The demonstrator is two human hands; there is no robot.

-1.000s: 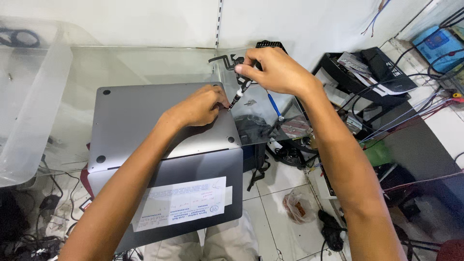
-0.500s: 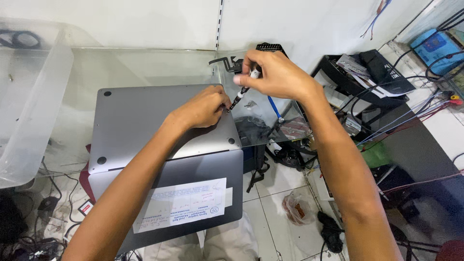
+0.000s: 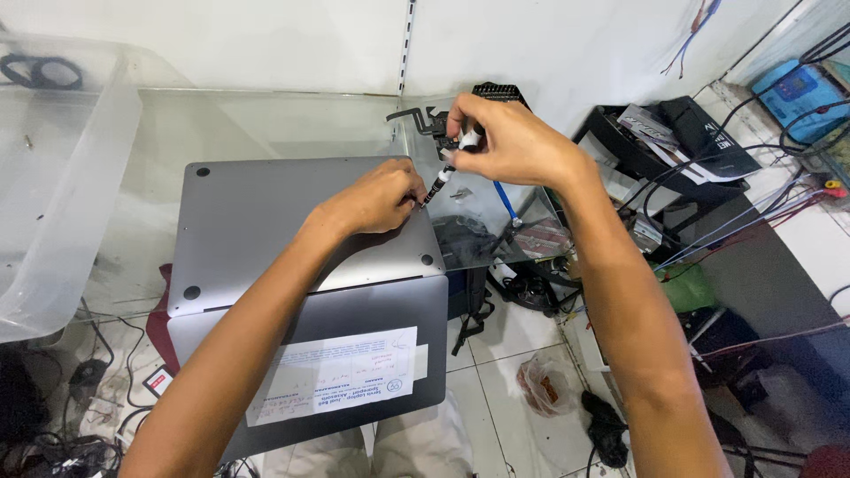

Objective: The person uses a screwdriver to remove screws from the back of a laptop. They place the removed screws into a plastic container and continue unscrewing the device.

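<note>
A clear plastic storage bin (image 3: 53,204) is seen well to the left of the grey aluminium laptop (image 3: 266,230), which is laid bottom-up on the glass table top (image 3: 292,124). Under the laptop's near edge a second grey flat case bearing a white paper label (image 3: 332,376) is stacked, jutting out towards the person. The left hand (image 3: 376,196) is rested on the laptop's far right corner, its fingers curled narrowly and pinched together at the tip of a slim black-and-silver precision screwdriver (image 3: 447,173). The screwdriver is held tilted, its tip down at that corner between thumb and forefinger of the left hand, its upper end gripped in the right hand (image 3: 509,146), which is closed around the handle just beyond and to the right of the laptop's corner. Black metal brackets (image 3: 416,115) are seen on the glass just behind the right hand. Further right of the laptop, below table level, a black tray of papers and tangled cables (image 3: 699,150) is visible above the tiled floor (image 3: 496,354).
</note>
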